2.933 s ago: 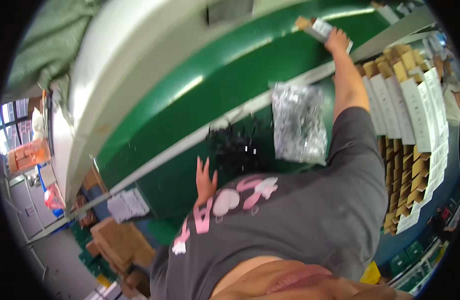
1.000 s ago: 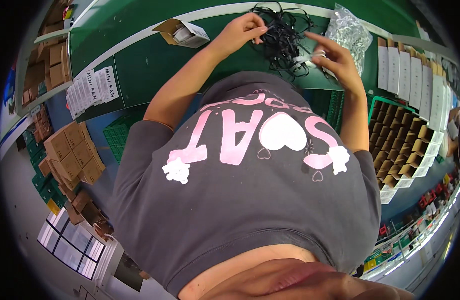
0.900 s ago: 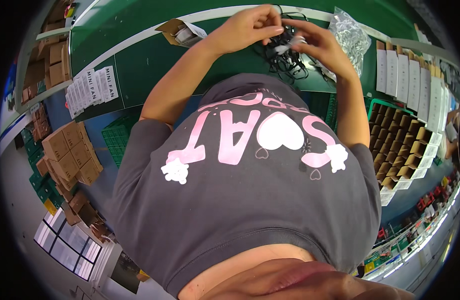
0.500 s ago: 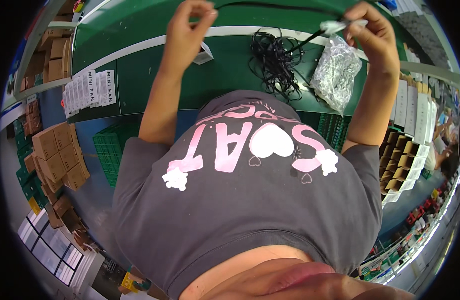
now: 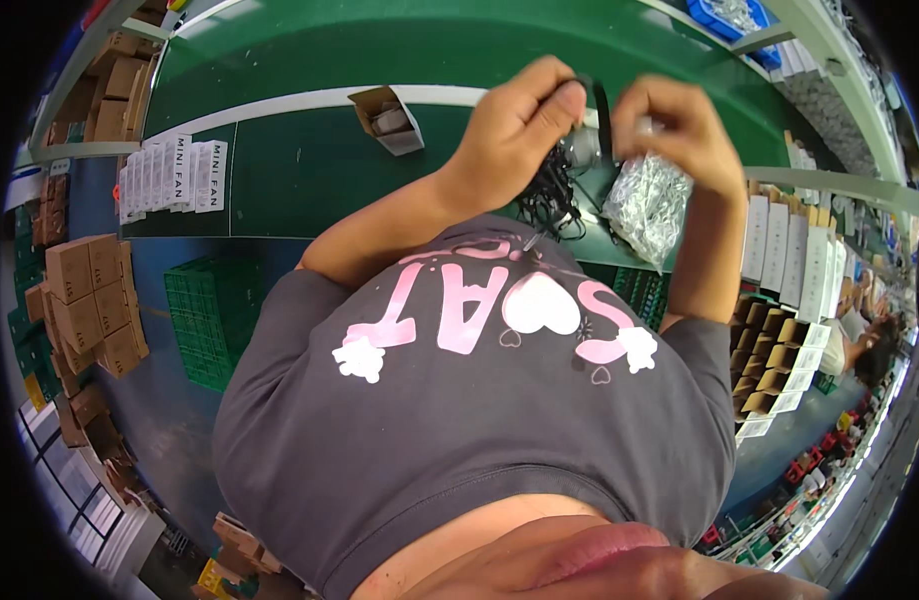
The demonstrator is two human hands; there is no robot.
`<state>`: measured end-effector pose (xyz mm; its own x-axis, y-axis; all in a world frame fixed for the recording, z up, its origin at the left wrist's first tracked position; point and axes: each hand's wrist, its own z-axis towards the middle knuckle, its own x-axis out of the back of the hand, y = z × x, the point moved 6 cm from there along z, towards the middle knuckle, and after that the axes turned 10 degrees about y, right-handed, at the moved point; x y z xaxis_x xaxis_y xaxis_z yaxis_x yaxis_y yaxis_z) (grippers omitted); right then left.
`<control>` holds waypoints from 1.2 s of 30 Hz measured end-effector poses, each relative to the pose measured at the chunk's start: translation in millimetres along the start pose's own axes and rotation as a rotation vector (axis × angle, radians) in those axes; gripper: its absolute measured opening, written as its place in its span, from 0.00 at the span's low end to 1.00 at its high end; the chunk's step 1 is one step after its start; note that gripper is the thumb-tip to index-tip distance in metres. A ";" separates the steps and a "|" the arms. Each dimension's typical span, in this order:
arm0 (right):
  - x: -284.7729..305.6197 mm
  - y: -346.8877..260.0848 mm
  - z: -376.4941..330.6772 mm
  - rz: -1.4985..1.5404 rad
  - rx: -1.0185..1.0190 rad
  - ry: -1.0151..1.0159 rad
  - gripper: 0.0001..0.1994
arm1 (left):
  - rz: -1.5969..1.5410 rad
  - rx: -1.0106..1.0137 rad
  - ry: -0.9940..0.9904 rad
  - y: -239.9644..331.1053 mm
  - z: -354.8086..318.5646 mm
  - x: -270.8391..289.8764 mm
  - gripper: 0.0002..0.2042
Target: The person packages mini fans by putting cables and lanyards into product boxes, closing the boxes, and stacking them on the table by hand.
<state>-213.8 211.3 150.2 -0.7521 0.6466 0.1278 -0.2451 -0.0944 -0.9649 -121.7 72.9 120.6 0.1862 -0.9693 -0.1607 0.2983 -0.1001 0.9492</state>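
My left hand [image 5: 527, 125] is closed, thumb against fingers, on a black strap [image 5: 601, 112] that loops up and over beside the fingertips. Facing it, my right hand [image 5: 679, 130] is curled and blurred by motion; a whitish bit shows at its fingers, too smeared to name. Below the hands lies a tangle of black straps [image 5: 551, 200], partly hidden by my left hand. A crumpled clear plastic bag [image 5: 647, 215] with shiny contents sits under my right hand. A small open white box [image 5: 404, 138] with something pale inside stands left of my left hand.
White printed boxes [image 5: 179, 178] stand in a row at the table's left end. A green crate [image 5: 211, 320] and brown cartons [image 5: 94, 300] are on the left floor. At right are white boxes [image 5: 779, 235] and open cartons [image 5: 774, 350]. A blue bin [image 5: 734, 18] lies far right.
My hands have come together from wide apart, the left moving right and nearer. The strap stretched between them is now a short loop. The open box is now fully in view.
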 end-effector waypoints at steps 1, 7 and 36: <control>-20.0 -2.7 -5.6 0.349 0.003 -0.158 0.04 | 0.081 0.060 -0.017 -10.4 -2.4 -1.4 0.10; -13.6 42.8 -16.9 0.057 -0.281 -0.177 0.03 | 0.340 -0.051 0.008 -16.6 -15.0 4.4 0.12; -44.2 84.5 -32.7 -0.158 -0.301 0.165 0.05 | 0.732 -0.173 -0.319 -34.9 -21.1 31.3 0.12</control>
<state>-181.2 199.5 55.5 -0.6046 0.7511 0.2651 -0.1408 0.2267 -0.9637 -106.5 50.8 76.7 0.1220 -0.7955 0.5936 0.3500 0.5941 0.7243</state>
